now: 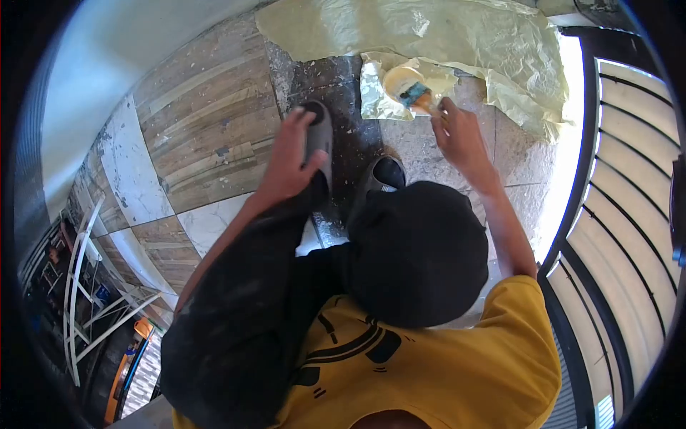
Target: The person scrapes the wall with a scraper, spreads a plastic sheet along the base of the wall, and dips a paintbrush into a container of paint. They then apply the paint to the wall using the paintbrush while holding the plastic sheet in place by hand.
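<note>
My right hand (461, 132) is closed round the handle of a paintbrush (421, 99). The brush head, with a blue-green patch on it, lies over a small round tub of cream paint (394, 77). Under the tub is a crumpled pale plastic sheet (373, 100). My left hand (289, 161) holds nothing; its fingers are stretched forward and apart, a little blurred, above my left grey slip-on shoe (321, 136).
A larger pale yellow sheet (429, 28) spreads along the far side. Paint-spotted wood-pattern tiles (207, 107) lie to the left. A black-framed gate (597, 143) stands at the right, a pale wall (86, 93) at the left, with metal bars (75, 300) lower down.
</note>
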Tool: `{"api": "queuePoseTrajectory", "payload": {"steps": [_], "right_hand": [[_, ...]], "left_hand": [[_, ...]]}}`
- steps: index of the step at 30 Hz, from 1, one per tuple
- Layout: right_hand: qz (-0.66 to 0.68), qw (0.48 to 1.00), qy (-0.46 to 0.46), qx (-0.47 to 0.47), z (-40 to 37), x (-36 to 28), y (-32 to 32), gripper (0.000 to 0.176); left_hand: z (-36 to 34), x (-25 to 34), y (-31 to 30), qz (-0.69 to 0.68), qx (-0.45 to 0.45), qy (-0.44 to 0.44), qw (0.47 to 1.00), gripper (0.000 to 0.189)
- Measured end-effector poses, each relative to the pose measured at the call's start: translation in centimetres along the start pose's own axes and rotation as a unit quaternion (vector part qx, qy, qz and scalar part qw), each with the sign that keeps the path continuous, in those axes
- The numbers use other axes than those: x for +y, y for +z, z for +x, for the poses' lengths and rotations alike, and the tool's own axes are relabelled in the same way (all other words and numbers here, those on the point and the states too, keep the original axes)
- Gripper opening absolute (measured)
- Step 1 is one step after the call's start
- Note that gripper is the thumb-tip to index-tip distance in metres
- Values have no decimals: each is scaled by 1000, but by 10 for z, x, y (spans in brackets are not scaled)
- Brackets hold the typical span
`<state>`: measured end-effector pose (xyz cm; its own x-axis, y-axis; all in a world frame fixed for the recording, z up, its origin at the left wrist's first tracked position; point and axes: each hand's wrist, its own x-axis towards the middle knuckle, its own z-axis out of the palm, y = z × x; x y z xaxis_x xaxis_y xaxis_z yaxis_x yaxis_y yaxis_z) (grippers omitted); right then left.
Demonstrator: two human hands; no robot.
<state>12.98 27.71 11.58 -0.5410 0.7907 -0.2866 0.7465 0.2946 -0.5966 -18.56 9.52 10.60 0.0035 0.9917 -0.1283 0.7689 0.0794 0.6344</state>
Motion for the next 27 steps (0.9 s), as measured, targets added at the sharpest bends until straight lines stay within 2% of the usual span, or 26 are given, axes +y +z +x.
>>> {"api": "queuePoseTrajectory", "payload": {"steps": [3, 4, 6, 9, 11, 13, 15, 18, 20, 21, 22, 23, 24, 26, 27], "right_hand": [[-8, 999, -29, 34, 16, 5, 21, 25], [-5, 999, -23, 37, 21, 7, 27, 23], [0, 999, -16, 43, 22, 11, 34, 22], [-22, 997, -34, 60, 19, 15, 36, 20], [-26, 998, -8, 48, 15, 16, 35, 20], [-15, 998, 8, 62, 6, 14, 29, 21], [-9, 997, 25, 69, -8, 3, 18, 21], [49, 991, 100, 79, -27, -2, 5, 22], [223, 950, 213, 49, -41, 23, 20, 21], [223, 948, 220, 60, -44, 23, 21, 21], [372, 889, 265, 33, -48, 22, 22, 20], [511, 806, 298, 4, -52, 19, 25, 20], [513, 803, 301, 12, -57, 16, 32, 20], [639, 703, 310, 43, -59, 18, 55, 18], [700, 642, 310, 31, -63, 32, 73, 22]], "left_hand": [[-3, 12, -62, 7, -10, -49, 999, 63], [-9, 6, -70, 9, -8, -46, 999, 63], [-20, -3, -86, 29, 0, -94, 995, 62], [-44, -23, -87, 59, -27, -89, 994, 62], [-55, -36, -83, 44, -58, -112, 991, 62], [-60, -57, -84, 51, -70, -96, 992, 62], [-55, -74, -90, 47, -73, -103, 991, 63], [-24, -72, -115, 25, -106, -65, 992, 63], [12, -69, -147, 40, -133, -16, 990, 62], [28, -68, -158, 58, -156, 17, 986, 61], [45, -74, -168, 59, -160, 30, 985, 61], [63, -83, -179, 84, -167, 47, 981, 59], [76, -88, -187, 108, -174, 61, 977, 58], [99, -92, -197, 102, -171, 60, 978, 56], [109, -95, -200, 93, -167, 51, 980, 55]]}}
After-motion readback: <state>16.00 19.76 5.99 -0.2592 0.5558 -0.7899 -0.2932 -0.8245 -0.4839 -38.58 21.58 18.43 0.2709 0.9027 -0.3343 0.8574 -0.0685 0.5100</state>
